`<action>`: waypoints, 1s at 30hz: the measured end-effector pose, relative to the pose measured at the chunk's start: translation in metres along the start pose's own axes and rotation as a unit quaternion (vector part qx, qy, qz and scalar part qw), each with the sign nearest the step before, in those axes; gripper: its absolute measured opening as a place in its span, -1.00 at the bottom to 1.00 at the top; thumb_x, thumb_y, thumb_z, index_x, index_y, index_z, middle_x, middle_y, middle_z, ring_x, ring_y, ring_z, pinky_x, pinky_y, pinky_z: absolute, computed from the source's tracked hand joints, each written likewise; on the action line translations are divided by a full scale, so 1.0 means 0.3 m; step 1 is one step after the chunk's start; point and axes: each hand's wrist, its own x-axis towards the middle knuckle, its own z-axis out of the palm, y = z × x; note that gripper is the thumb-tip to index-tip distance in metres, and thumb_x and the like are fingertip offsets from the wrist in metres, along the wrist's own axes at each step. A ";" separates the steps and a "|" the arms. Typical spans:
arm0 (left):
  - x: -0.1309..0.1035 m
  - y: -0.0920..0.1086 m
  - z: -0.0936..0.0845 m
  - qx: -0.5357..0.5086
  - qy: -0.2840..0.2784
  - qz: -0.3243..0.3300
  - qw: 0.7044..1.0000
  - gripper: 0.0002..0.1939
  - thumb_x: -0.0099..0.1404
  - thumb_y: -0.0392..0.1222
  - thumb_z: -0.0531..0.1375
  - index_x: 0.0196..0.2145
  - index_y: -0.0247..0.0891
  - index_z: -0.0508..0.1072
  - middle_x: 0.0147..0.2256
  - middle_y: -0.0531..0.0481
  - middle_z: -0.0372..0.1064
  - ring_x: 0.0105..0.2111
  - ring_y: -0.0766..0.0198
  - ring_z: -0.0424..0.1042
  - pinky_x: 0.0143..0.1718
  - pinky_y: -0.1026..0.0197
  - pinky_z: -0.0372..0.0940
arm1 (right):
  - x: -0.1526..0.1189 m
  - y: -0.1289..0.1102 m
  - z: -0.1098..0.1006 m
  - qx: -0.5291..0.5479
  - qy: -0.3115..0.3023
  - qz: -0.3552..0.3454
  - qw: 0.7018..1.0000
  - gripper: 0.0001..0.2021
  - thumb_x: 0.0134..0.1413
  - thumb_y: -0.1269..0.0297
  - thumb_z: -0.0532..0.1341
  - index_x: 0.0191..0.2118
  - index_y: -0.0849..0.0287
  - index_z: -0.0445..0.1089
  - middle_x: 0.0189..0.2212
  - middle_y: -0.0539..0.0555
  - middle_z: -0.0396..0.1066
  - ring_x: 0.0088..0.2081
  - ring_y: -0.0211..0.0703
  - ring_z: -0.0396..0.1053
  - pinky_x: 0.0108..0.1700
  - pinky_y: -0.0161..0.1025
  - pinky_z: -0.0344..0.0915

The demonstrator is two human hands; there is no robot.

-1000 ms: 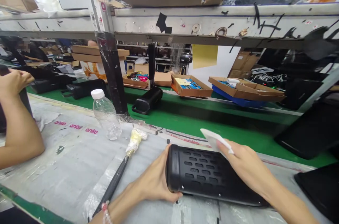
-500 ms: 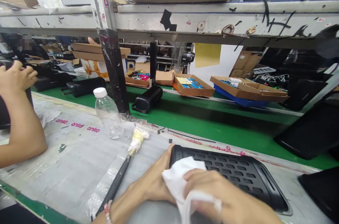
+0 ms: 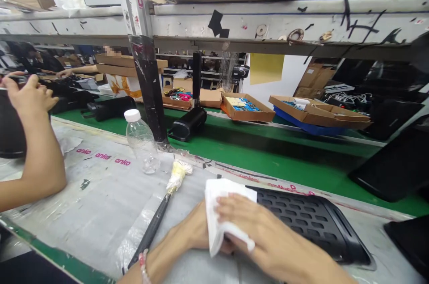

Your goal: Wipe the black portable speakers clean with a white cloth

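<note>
Stick: I take my bearings from the black-handled stick (image 3: 153, 223); its wrapped head points away from me.
Black case: the slotted black case (image 3: 311, 223) lies right of the stick, its left end hidden from me by the white cloth (image 3: 212, 212).
Long axis: it slants rightward from the cloth, away from the stick, right end nearer me.
Right hand: the right hand (image 3: 250, 223) grasps the cloth, fingers laid across it.
Left hand: the left hand (image 3: 200, 226) is between stick and cloth; its fingers are mostly covered, so I cannot tell their grip.
Nearer hand: the right overlaps the case; the left sits on its stick side.
</note>
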 end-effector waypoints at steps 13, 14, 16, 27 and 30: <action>-0.013 -0.021 -0.005 -0.055 0.064 -0.060 0.995 0.35 -0.26 -0.06 0.48 0.34 -0.27 -0.23 0.30 -0.32 -0.07 0.27 -0.18 0.00 0.26 -0.14 -0.02 | 0.016 0.131 -0.051 -0.065 0.114 0.209 0.969 -0.55 0.33 0.14 -0.15 -0.02 0.12 0.45 -0.01 0.13 0.45 0.04 0.04 0.38 0.05 -0.02 0.30; -0.017 -0.025 -0.010 -0.087 0.043 -0.077 0.992 0.49 -0.30 -0.05 0.50 0.35 -0.25 -0.40 0.34 -0.34 -0.22 0.31 -0.18 -0.12 0.28 -0.17 -0.11 | 0.005 0.144 -0.046 -0.066 0.114 0.251 0.959 -0.54 0.34 0.13 -0.17 -0.07 0.10 0.45 -0.09 0.12 0.49 -0.04 0.06 0.43 -0.05 -0.03 0.34; -0.027 -0.032 -0.020 -0.174 0.019 -0.093 0.980 0.54 -0.29 -0.02 0.51 0.34 -0.19 -0.51 0.37 -0.32 -0.33 0.34 -0.14 -0.21 0.30 -0.18 -0.20 | -0.023 0.153 -0.023 -0.080 0.106 0.295 0.946 -0.54 0.34 0.15 -0.20 -0.12 0.08 0.45 -0.19 0.11 0.52 -0.13 0.07 0.46 -0.15 -0.05 0.36; -0.036 -0.045 -0.023 -0.420 0.058 -0.098 0.901 -0.45 0.29 -0.14 0.16 0.22 0.03 0.20 0.33 0.15 -0.03 0.34 0.12 -0.18 0.32 0.01 -0.26 | -0.103 0.128 0.077 -0.190 0.189 0.215 0.939 -0.66 0.29 0.34 -0.10 -0.05 0.11 0.39 -0.14 0.05 0.49 -0.15 -0.03 0.44 -0.16 -0.06 0.35; -0.034 -0.047 -0.012 -0.453 0.051 -0.102 0.884 -0.44 0.29 -0.17 0.14 0.23 0.04 0.18 0.33 0.17 -0.06 0.35 0.14 -0.21 0.31 0.05 -0.28 | -0.104 0.131 0.081 -0.208 0.208 0.200 0.935 -0.67 0.28 0.36 -0.09 -0.04 0.11 0.39 -0.16 0.03 0.50 -0.18 -0.06 0.45 -0.20 -0.08 0.37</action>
